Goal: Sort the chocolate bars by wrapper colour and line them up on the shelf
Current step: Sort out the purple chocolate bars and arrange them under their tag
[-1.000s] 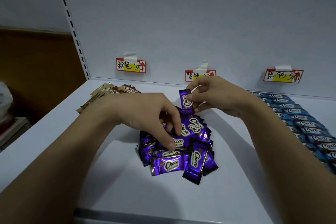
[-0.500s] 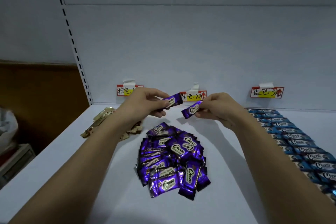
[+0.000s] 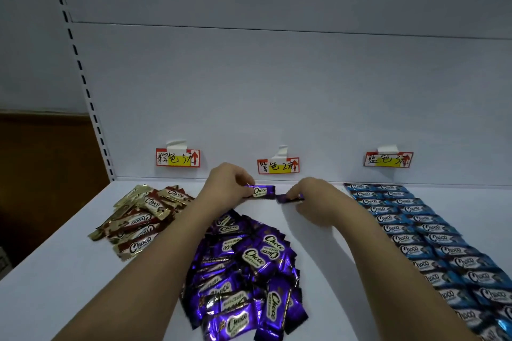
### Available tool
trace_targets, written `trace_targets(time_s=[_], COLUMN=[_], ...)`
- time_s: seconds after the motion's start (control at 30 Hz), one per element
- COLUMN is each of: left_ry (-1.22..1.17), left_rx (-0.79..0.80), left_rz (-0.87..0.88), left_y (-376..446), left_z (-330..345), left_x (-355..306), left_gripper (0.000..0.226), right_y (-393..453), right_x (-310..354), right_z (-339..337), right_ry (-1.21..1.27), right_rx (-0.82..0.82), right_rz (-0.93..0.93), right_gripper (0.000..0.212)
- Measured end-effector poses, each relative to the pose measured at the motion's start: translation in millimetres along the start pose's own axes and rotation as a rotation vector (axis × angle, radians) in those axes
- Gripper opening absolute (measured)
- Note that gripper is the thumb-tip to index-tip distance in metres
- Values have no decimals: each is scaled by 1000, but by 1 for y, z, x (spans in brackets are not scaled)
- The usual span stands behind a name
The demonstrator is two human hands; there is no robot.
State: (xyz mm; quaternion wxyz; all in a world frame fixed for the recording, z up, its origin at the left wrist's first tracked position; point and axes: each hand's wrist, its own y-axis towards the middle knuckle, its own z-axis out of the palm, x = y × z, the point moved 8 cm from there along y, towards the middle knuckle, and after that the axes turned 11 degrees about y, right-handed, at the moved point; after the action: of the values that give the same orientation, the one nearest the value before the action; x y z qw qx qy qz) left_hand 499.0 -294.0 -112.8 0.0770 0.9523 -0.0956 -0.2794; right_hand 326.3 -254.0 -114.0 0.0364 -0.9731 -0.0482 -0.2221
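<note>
Purple bar [image 3: 260, 191] pinched in left hand [image 3: 225, 188], another purple bar [image 3: 289, 197] in right hand [image 3: 314, 196].

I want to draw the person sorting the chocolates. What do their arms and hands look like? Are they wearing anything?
Draw two bare arms reaching in from the bottom of the picture. No sleeves show on either forearm. The left hand and the right hand wear no gloves. I see no rings, watch or bracelet on the parts in view, though the fingers are small and partly hidden.
</note>
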Motion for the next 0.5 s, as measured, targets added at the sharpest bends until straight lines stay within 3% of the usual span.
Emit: trace_targets(time_s=[0.13, 0.27, 0.5], left_ry=[220, 327, 487], left_rx=[-10, 171, 395], left_rz=[112, 298, 280], left_y=[-1, -12, -18], left_z=[0, 15, 32], left_x=[-10, -30, -14], left_gripper=[17, 25, 54], right_y=[8, 13, 11], right_x=[-9, -16, -10], right_z=[14, 22, 24], right_ry=[-5, 14, -76], right_rx=[54, 33, 27], right_rz=[23, 37, -15], right_gripper=[52, 51, 55])
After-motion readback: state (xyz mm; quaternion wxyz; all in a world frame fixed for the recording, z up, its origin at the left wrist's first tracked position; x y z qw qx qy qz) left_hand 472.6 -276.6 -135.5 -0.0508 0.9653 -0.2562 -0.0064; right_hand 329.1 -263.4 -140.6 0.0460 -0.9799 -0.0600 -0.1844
